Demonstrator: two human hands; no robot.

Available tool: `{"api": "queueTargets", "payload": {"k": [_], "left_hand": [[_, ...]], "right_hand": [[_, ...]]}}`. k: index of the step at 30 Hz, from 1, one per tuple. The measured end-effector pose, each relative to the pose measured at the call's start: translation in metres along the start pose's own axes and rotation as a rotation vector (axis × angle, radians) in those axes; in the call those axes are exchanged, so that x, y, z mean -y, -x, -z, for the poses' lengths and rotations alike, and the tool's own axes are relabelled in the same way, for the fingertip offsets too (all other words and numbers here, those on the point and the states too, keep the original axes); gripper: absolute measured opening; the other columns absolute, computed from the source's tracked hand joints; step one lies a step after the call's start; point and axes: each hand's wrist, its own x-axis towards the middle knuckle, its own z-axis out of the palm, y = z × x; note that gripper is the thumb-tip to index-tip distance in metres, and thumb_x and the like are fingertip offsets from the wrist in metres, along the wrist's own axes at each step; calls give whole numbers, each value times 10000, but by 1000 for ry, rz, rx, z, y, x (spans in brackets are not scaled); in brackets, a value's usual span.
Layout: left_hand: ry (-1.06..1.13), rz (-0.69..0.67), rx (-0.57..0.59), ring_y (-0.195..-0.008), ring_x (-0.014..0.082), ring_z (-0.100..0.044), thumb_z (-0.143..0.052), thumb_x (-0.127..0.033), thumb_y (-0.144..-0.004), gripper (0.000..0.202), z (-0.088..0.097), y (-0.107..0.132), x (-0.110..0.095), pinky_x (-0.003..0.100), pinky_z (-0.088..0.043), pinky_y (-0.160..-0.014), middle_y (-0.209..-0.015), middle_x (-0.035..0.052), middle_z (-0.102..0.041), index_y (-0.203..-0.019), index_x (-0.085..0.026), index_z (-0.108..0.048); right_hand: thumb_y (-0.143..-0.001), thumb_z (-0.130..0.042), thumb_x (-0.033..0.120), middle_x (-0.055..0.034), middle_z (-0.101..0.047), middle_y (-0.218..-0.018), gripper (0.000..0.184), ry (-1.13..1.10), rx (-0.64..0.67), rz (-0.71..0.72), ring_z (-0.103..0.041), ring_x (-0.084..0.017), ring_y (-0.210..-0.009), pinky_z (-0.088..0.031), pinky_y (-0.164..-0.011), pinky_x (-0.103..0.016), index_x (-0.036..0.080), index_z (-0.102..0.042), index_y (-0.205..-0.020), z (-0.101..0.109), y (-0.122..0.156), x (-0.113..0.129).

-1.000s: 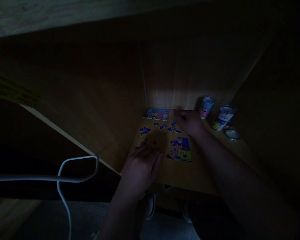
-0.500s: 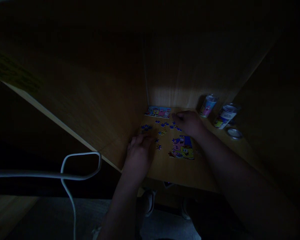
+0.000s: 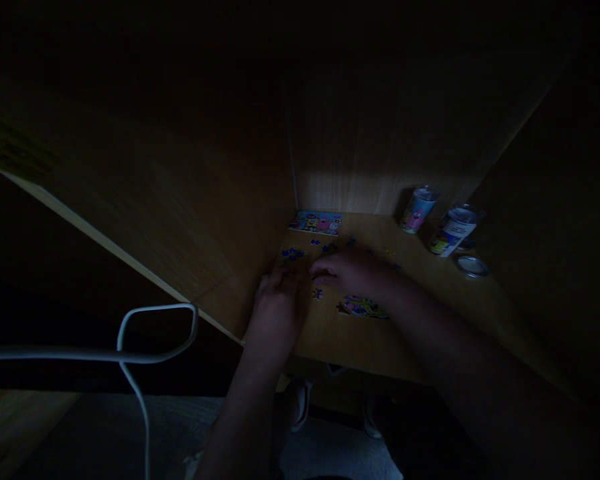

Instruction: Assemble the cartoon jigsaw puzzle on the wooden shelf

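My right hand (image 3: 347, 270) is low over the wooden surface, its thumb and fingers drawn together at a spot where a small blue puzzle piece lay; the piece is hidden at the fingertips. Under its wrist is a partly joined puzzle (image 3: 364, 307), with its upper part covered. My left hand (image 3: 277, 303) rests on the surface beside the left panel, fingers loosely spread and nothing seen in them. Loose blue puzzle pieces (image 3: 293, 254) lie beyond it, and another puzzle piece (image 3: 318, 294) lies between the hands. A yellow puzzle piece (image 3: 389, 251) is right of my right hand.
A finished-looking cartoon picture strip (image 3: 316, 223) lies at the back. Two clear-topped printed cans, a pink-blue can (image 3: 418, 210) and a white-labelled can (image 3: 453, 232), stand at right near a round lid (image 3: 472, 267). Wooden panels enclose the surface; a white cable (image 3: 160, 359) loops at left.
My right hand has come nearer and leftward, from the back pieces toward my left hand. A yellow piece now lies farther right, as do some blue ones. My left hand has stayed put.
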Motion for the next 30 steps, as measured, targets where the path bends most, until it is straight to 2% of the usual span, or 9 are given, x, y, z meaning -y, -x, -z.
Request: {"api": "queueTargets", "payload": {"k": [4,7,13,17,20,23,26,28,30], "left_hand": [[-2,-23,9,-1196,343,-648,-634,0,-852,471,-1,0,1,494,-577,-1040,-1319,142,-720,-1266,-195,-745],[5,-33,19,-1162,337,-659,-630,-3,-864,441,0,0,1,494,-582,-1020,-1270,140,-731,-1248,-186,-749],[46,-68,5,-1151,315,-676,-602,-15,-917,364,1,0,-1,485,-582,-1020,-1226,110,-741,-1187,-213,-746],[50,-86,-3,-1128,321,-685,-612,-45,-951,312,0,0,-1,497,-583,-999,-1211,106,-751,-1175,-217,-744],[61,-93,7,-1122,324,-688,-608,-50,-961,313,0,0,-1,504,-582,-996,-1200,107,-756,-1193,-212,-741],[60,-101,1,-1122,326,-690,-604,-60,-971,298,1,-1,-2,504,-580,-995,-1187,111,-758,-1186,-210,-747],[75,-104,0,-1093,323,-695,-610,-76,-977,268,1,-1,-2,504,-583,-977,-1164,110,-762,-1163,-205,-754],[93,-108,-1,-1073,313,-701,-612,-90,-986,246,2,-2,-3,495,-585,-968,-1149,103,-766,-1149,-205,-755],[113,-122,-1,-1068,301,-707,-611,-99,-997,230,2,-2,-3,482,-583,-971,-1135,96,-770,-1137,-210,-757]], "right_hand": [[-988,-800,232,-15,-834,-997,133,14,-7,-86,-738,-176,-857,-446,-762,-275,264,-835,-1112,9,1,1],[-984,-799,222,-5,-802,-908,111,-1,20,-120,-700,-156,-789,-418,-733,-270,232,-826,-1091,14,2,5],[-931,-841,213,16,-743,-860,109,-148,75,-193,-637,-134,-753,-392,-701,-258,205,-782,-1022,13,4,5],[-922,-813,187,25,-702,-813,74,-229,43,-181,-593,-127,-715,-381,-669,-261,195,-741,-939,14,5,2],[-905,-801,182,24,-699,-812,84,-329,9,-180,-603,-132,-730,-417,-685,-264,198,-719,-907,18,4,-1],[-904,-803,246,16,-710,-830,110,-459,-31,-194,-632,-144,-753,-461,-701,-273,201,-707,-932,21,3,-3],[-908,-796,271,4,-738,-903,202,-574,-76,-157,-673,-157,-827,-508,-745,-281,211,-727,-1089,23,1,-6],[-916,-782,264,-9,-767,-964,254,-597,-66,-148,-696,-164,-882,-534,-791,-291,226,-745,-1164,24,2,-7],[-918,-781,277,-22,-796,-1011,213,-585,-11,-154,-716,-174,-929,-551,-837,-305,232,-777,-1126,29,4,-7]]}}
